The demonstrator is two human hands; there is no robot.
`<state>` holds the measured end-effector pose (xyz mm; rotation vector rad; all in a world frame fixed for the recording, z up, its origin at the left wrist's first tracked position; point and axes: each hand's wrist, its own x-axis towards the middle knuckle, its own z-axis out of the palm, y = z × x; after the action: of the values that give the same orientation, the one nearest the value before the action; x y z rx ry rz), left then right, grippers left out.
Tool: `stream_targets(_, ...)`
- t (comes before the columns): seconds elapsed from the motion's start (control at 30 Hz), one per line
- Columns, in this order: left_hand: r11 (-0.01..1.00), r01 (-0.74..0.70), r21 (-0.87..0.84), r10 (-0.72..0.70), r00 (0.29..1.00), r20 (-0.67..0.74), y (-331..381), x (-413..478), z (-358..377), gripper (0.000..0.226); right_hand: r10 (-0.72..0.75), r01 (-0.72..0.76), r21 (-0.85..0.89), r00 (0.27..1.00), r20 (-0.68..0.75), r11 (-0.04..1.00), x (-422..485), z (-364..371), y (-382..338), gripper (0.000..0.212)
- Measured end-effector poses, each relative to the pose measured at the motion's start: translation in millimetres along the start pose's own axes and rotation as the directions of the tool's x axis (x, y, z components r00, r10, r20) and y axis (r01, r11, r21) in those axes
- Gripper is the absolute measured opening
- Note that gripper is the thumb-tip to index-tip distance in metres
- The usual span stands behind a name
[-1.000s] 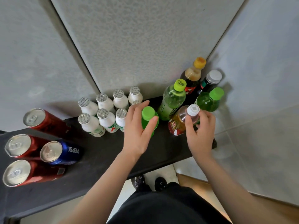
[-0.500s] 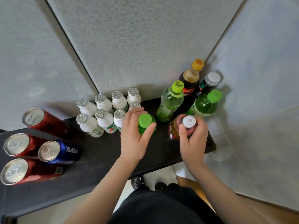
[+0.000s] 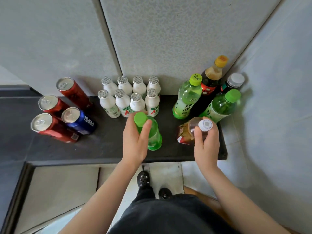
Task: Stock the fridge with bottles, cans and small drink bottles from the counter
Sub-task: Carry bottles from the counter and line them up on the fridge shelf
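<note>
Left hand (image 3: 135, 142) fingers curled round green-capped bottle (image 3: 150, 130) of green drink, right hand (image 3: 206, 142) fingers gripping white-capped bottle (image 3: 190, 130) of amber tea, near counter (image 3: 104, 149) front edge.

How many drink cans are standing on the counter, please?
4, at the counter's left end: back red can, middle red can, blue Pepsi can, front red can. None appears hidden.

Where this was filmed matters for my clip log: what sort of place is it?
Likely a home kitchen corner: a dark counter against grey panels, holding soda cans and small white drink bottles, with pale floor tiles below.
</note>
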<state>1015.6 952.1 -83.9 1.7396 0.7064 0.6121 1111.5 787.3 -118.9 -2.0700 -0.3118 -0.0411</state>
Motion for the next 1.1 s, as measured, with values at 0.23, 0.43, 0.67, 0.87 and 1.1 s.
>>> stream_targets(0.23, 0.995, 0.084, -0.049, -0.093, 0.965, -0.244, -12.3, -89.0, -36.5, 0.028, -0.01, -0.004, 0.224, 0.998, 0.064, 0.975, -29.8, 7.9, -7.2, 0.022)
stream_targets(0.43, 0.945, 0.29, -0.15, -0.325, 0.81, -0.487, -33.5, -168.6, -66.3, 0.032, -0.083, -0.023, 0.284, 0.931, 0.356, 0.959, -76.7, 28.9, -18.4, 0.008)
stream_targets(0.67, 0.852, 0.432, -0.298, -0.515, 0.58, -0.631, -55.5, -257.7, -87.2, 0.033, -0.176, -0.009, 0.24, 0.655, 0.735, 0.971, -149.7, 36.5, -23.4, 0.003)
stream_targets(0.87, 0.837, 0.387, -0.386, -0.533, 0.42, -0.734, -67.3, -329.5, -106.7, 0.035, -0.185, 0.037, 0.187, 0.431, 0.883, 0.982, -212.2, 34.5, -33.1, 0.041)
stream_targets(1.1, 0.867, 0.275, -0.415, -0.49, 0.325, -0.809, -69.7, -432.4, -154.6, 0.037, -0.275, 0.195, 0.232, 0.237, 0.932, 0.953, -324.0, 47.5, -65.2, 0.035)
